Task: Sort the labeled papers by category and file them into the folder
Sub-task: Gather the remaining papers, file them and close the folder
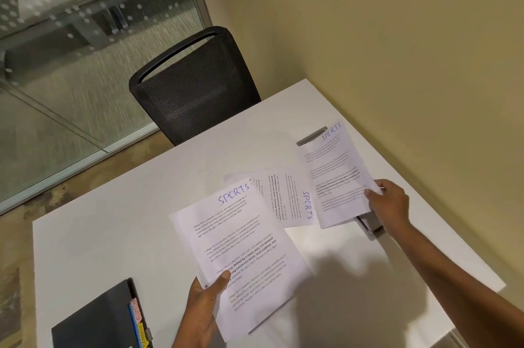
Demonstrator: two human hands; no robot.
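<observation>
Three SPORTS sheets: all on or over the desk (pixel 113 234), to the right of the folder (pixel 96 322).
Near sheet (pixel 241 257): lifted. Your left hand (pixel 202 308) has its fingers pinching the near-left corner, thumb on top.
Far sheet (pixel 337 177): your right hand (pixel 390 206) has its fingers pinching the right edge. It hangs over a grey object (pixel 371 227) I can't identify.
Middle sheet (pixel 292 200): flat on the desk, turned sideways, between the other two. There may be another sheet under it, can't confirm.
Handling: single paper, so light, floppy and easy to crease. Judgement: grip at a corner or edge, support the span, slide the flat one to lift it.
Folder: black, looks closed, coloured tabs (pixel 136 316) on its right edge, well apart from the far sheet.
Edges: wall (pixel 397 35) is close on your right, chair (pixel 195 86) at the far edge.
Room: bare desk between the folder and the sheets. Stack there.
</observation>
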